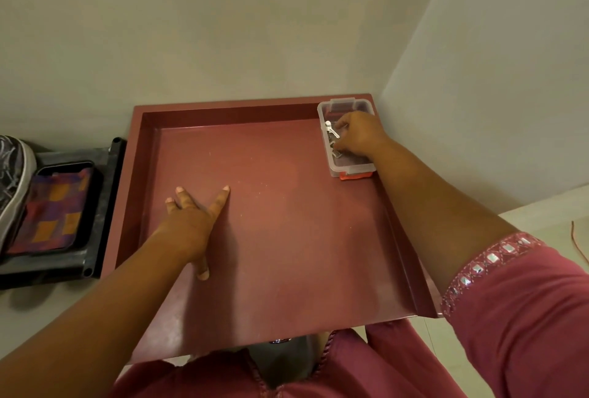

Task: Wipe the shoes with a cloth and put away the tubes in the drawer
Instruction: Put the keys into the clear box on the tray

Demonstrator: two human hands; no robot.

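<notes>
A dark red drawer (287,238) is pulled out below me. My left hand (194,222) rests flat on its floor with the fingers spread. In the drawer's far right corner sits a small clear plastic box (342,107) with keys (331,131) inside. My right hand (358,134) reaches into that box with fingers curled over the contents; what it grips is hidden. At the far left a grey patterned shoe (14,180) lies beside a checked purple-and-orange cloth (52,212). No tubes are in view.
The shoe and cloth sit on a black rack or tray (98,206) on the pale floor left of the drawer. Pale walls meet in a corner behind the drawer. A thin red cord (578,244) lies on the floor at far right.
</notes>
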